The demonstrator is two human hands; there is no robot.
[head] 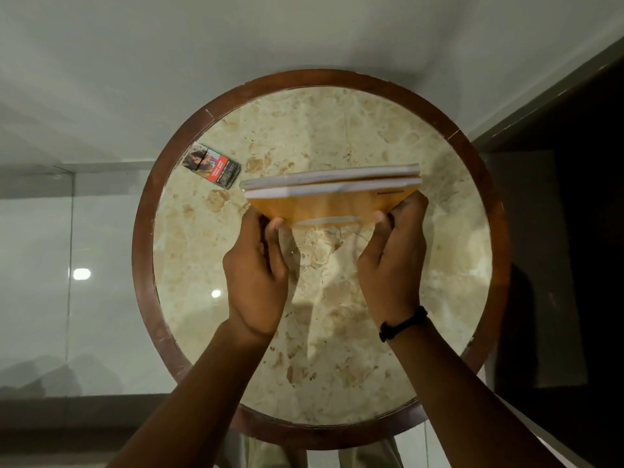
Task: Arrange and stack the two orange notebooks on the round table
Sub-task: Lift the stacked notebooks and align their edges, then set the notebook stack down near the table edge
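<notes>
Clamping both orange notebooks (332,197) between them, left hand (256,275) and right hand (393,265) grip opposite ends.

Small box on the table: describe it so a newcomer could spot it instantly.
Start at the round marble table with its dark wooden rim. At its far left edge, left of the orange notebooks held in both hands, lies a small box. It alone lies flat, dark, with a photo and a red panel.

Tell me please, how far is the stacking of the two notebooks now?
Done: the two orange notebooks are together, one against the other. In hand: the left hand and right hand hold the pair tilted above the round table. Left: lay them flat, clear of the cigarette pack.
</notes>
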